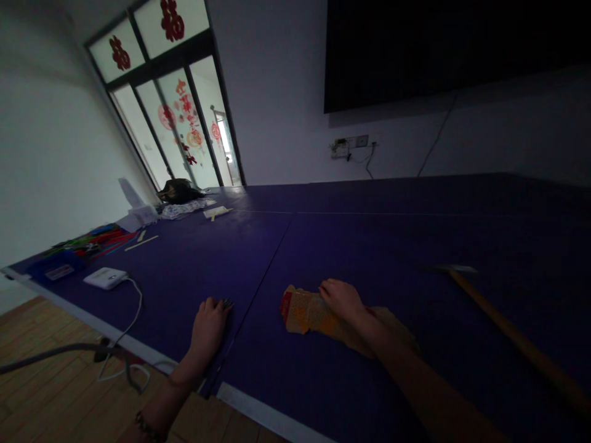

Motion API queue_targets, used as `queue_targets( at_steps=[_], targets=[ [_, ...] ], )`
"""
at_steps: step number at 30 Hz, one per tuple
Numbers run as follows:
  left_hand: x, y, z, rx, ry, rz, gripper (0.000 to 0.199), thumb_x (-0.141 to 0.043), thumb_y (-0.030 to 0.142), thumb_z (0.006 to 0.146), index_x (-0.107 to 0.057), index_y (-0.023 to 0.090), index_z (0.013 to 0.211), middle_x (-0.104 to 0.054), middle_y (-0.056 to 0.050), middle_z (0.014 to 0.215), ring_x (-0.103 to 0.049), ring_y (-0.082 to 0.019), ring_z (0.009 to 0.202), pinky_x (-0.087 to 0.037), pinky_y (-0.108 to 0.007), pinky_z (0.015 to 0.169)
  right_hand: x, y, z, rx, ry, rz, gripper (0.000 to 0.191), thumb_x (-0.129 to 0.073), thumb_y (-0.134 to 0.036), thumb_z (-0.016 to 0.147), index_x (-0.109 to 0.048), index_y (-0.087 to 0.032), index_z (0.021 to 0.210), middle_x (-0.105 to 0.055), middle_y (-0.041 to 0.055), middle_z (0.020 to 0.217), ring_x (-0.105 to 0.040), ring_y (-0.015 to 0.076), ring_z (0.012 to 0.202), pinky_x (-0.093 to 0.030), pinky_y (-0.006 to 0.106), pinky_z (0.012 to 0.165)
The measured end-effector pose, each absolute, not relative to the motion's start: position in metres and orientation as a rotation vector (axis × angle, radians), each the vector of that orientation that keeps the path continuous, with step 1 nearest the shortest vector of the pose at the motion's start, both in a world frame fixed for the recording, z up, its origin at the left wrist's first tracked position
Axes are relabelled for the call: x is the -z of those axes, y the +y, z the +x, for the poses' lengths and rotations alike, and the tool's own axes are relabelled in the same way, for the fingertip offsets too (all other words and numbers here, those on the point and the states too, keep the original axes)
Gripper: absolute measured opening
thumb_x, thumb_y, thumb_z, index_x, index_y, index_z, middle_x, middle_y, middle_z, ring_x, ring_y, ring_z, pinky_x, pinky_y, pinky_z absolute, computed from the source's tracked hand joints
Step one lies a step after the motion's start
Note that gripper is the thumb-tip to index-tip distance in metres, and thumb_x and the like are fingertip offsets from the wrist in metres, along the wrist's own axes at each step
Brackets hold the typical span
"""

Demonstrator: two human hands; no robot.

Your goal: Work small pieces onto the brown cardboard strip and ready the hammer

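My left hand (210, 323) rests on the purple table (258, 246), left of the dark seam, its fingers curled together. Small dark, shiny bits (228, 303) show at its fingertips, too small to name. A torn, flattened piece of brown cardboard (305, 311) with yellow and red print lies right of the seam. My right hand (341, 298) is over this cardboard, fingers bent and closed; whatever is between them is hidden. Farther right lies a hammer (501, 320) with a long wooden handle and a narrow metal head, apart from both hands.
On the left are a white box-like device (106, 278) with a cable, a blue container (58, 266) and a pile of coloured items (99, 239). A black bag (179, 191) and papers sit at the far left. A grey hose (69, 349) crosses below the table edge.
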State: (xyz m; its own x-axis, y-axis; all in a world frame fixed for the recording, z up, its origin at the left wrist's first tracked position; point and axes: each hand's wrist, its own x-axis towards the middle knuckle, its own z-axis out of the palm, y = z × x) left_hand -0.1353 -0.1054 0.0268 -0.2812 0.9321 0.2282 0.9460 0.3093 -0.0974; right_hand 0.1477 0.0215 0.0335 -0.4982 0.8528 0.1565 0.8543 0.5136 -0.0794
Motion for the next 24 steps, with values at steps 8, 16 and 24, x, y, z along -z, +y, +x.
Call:
queue_targets(
  at_steps=[8,16,24],
  targets=[
    [-0.0279,-0.1046,-0.1356,0.239,-2.391,-1.729,0.037,-0.032,0.033,0.085,-0.063,0.013,0.091,-0.056,-0.01,0.088,-0.052,-0.019,0.078,-0.039,-0.028,0.073,-0.0318,0.0221,0.1478,0.027,-2.569,-1.473,0.028,-0.033,-0.023,0.085,-0.061,-0.017,0.081,-0.064,0.0064,0.084,-0.061,0.0171,0.077,-0.039,0.025,0.063],
    [-0.0278,-0.1047,-0.1342,0.285,-2.387,-1.734,0.038,-0.033,0.035,0.084,-0.063,0.013,0.09,-0.057,-0.01,0.088,-0.052,-0.019,0.079,-0.04,-0.029,0.074,-0.031,0.0226,0.1487,0.031,-2.587,-1.475,0.028,-0.033,-0.023,0.085,-0.06,-0.017,0.082,-0.064,0.0059,0.084,-0.06,0.016,0.079,-0.039,0.024,0.065],
    [-0.0259,-0.1053,-0.1349,0.416,-2.275,-1.706,0.036,-0.037,0.035,0.083,-0.058,0.011,0.099,-0.054,-0.013,0.095,-0.05,-0.024,0.089,-0.041,-0.033,0.079,-0.0328,0.0218,0.1481,0.069,-2.604,-1.481,0.029,-0.033,-0.022,0.086,-0.061,-0.017,0.082,-0.064,0.0067,0.085,-0.06,0.0161,0.078,-0.04,0.024,0.064]
  ],
)
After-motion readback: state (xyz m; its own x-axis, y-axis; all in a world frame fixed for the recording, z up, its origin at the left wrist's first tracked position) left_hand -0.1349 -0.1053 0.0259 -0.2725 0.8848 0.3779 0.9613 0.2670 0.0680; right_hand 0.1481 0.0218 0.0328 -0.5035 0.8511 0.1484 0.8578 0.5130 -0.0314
